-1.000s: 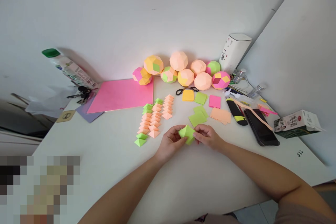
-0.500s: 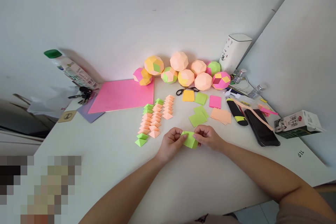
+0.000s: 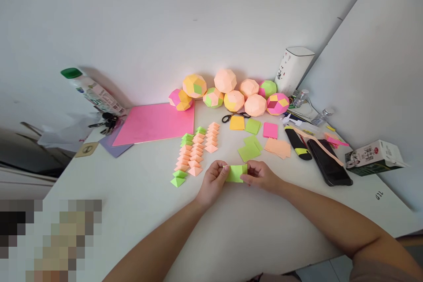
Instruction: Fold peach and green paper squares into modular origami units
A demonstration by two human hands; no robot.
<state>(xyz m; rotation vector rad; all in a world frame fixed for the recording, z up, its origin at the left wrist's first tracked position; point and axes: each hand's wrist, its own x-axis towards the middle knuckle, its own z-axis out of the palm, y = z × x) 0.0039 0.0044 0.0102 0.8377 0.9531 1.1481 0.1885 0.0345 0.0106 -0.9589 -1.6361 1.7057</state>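
Between my two hands is a small green piece of paper, creased and held just above the table. My left hand pinches its left edge between thumb and fingers. On the right edge, my right hand grips it the same way. Rows of folded peach and green paper units lie to the left of my hands. Loose green sheets rest just beyond them, with peach sheets to the right. Small stacks of yellow, green and pink paper sit farther back.
Several faceted paper balls are piled against the wall. Scissors lie before them. At right are a yellow-black cutter, a phone and a milk carton. A pink sheet and a green-capped bottle are at left.
The green paper has turned from a tilted, folded look to a flatter, level strip. My right fingers have shifted along its right edge. The camera view has tilted slightly.
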